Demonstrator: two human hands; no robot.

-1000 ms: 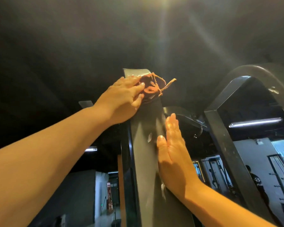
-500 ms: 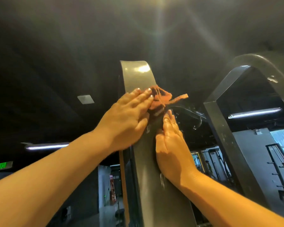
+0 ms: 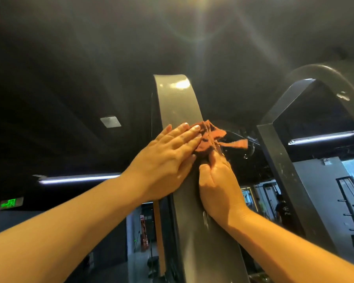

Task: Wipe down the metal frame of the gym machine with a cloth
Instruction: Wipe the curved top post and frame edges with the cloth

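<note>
Head view is showing the left hand (image 3: 168,160) pressing the orange cloth (image 3: 208,137) with straight fingers against the grey metal frame (image 3: 176,99), mid-wipe. The right hand (image 3: 219,184) is lying flat just below, its fingertips touching the cloth. Continuing downward is probably requiring that hand to shift. A second ago the cloth was at the post's top.

Green exit sign (image 3: 11,203) glowing low left, tube light (image 3: 78,178) just above it. Square ceiling panel (image 3: 110,121) overhead. Second tube light (image 3: 321,137) on the right, and a person in a dark shirt (image 3: 281,207) standing far back.
</note>
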